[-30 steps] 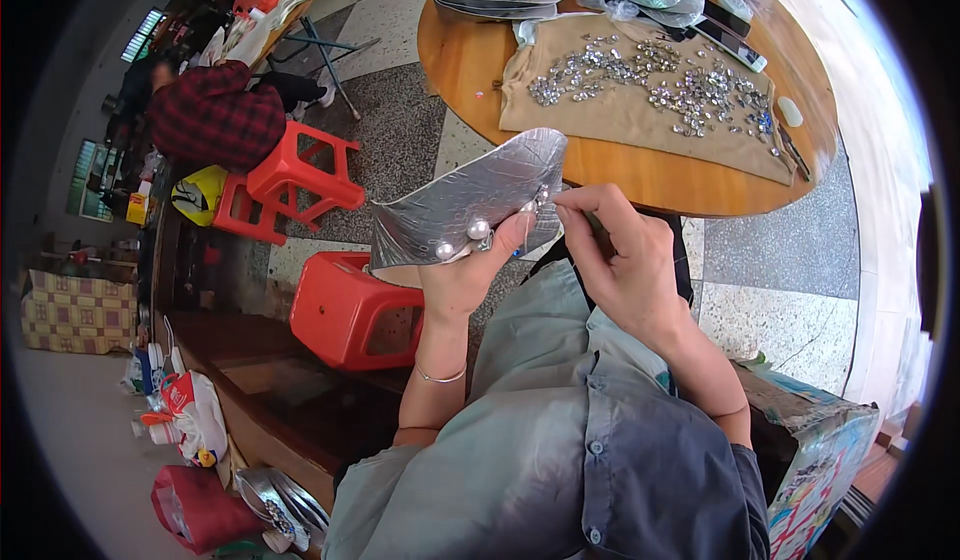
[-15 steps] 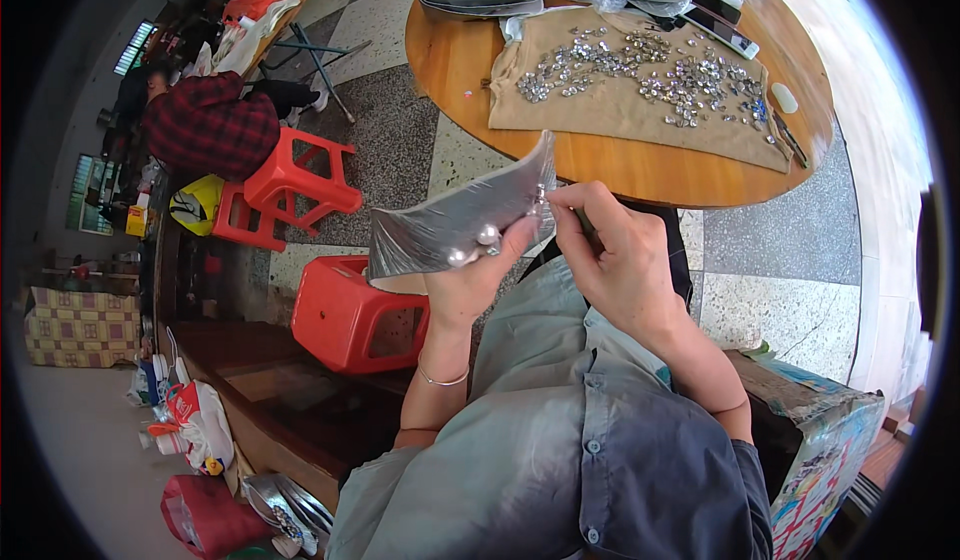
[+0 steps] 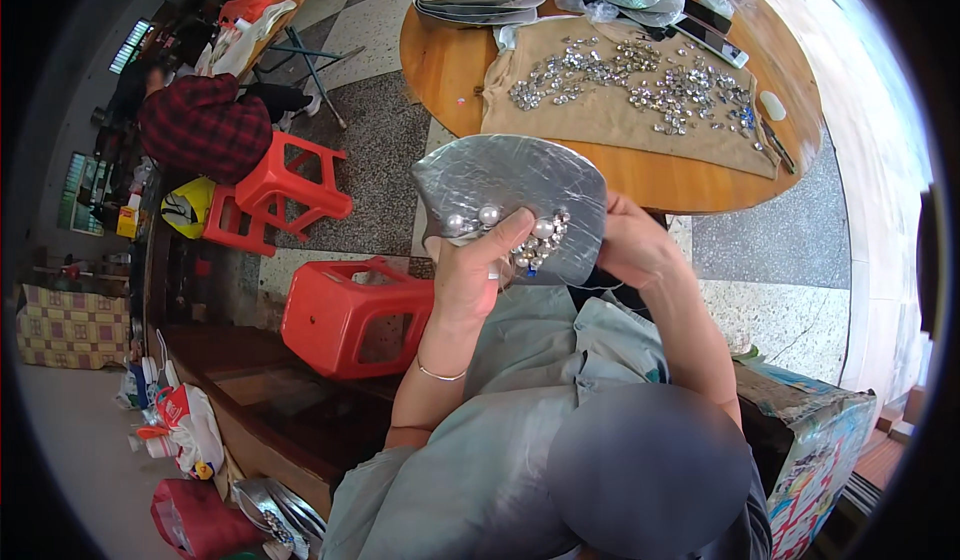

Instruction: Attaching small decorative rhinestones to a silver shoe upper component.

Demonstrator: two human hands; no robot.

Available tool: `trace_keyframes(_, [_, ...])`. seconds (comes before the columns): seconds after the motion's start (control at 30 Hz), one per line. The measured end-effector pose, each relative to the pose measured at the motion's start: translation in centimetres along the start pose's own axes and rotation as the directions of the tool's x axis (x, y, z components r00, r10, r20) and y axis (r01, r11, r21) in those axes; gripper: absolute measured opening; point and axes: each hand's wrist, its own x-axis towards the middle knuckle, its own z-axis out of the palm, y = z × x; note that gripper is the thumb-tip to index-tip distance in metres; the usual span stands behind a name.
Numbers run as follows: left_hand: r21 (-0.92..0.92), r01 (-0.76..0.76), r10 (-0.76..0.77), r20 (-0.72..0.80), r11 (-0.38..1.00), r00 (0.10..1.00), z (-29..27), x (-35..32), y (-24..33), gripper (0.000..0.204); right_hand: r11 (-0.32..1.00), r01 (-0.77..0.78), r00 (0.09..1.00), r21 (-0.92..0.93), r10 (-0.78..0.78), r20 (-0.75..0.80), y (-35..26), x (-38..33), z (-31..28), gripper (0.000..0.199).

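Observation:
My left hand (image 3: 470,272) grips a curved silver upper piece (image 3: 510,165) from below, with the thumb pressed on its face among the beads. White pearl beads (image 3: 489,216) sit in a row along it, beside a cluster of clear rhinestones (image 3: 545,250) with a blue stone at the lower end. At the piece's right edge is my right hand (image 3: 640,245), its fingers curled and their tips hidden behind the piece. Whatever they hold, if anything, is out of sight. A thin thread seems to hang below the piece.
Ahead stands a round wooden table (image 3: 440,70) with a tan cloth (image 3: 520,120) covered in loose rhinestones (image 3: 640,80). Stacked silver pieces (image 3: 480,5), a phone (image 3: 712,42) and dark tweezers (image 3: 778,145) lie there too. A red stool (image 3: 335,320) is at left; a person in plaid (image 3: 205,125) sits beyond.
The silver piece has turned so its decorated face shows flat toward me. My right hand has moved from pinching near its edge to behind its right side.

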Motion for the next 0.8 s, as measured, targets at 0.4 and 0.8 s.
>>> trace_keyframes(0.4, [-0.101, 0.109, -0.100, 0.094, 0.989, 0.991, -0.7, -0.1, 0.0, 0.036, 0.969, 0.170, 0.958, 0.180, -0.120, -0.260, -0.1, 0.4, 2.3, 0.013])
trace_keyframes(0.8, [-0.102, 0.175, -0.168, 0.079, 0.979, 0.983, -0.5, 0.2, -0.4, 0.036, 0.959, -0.014, 1.000, 0.284, 0.006, 0.028, 1.5, -1.7, 2.7, 0.013])
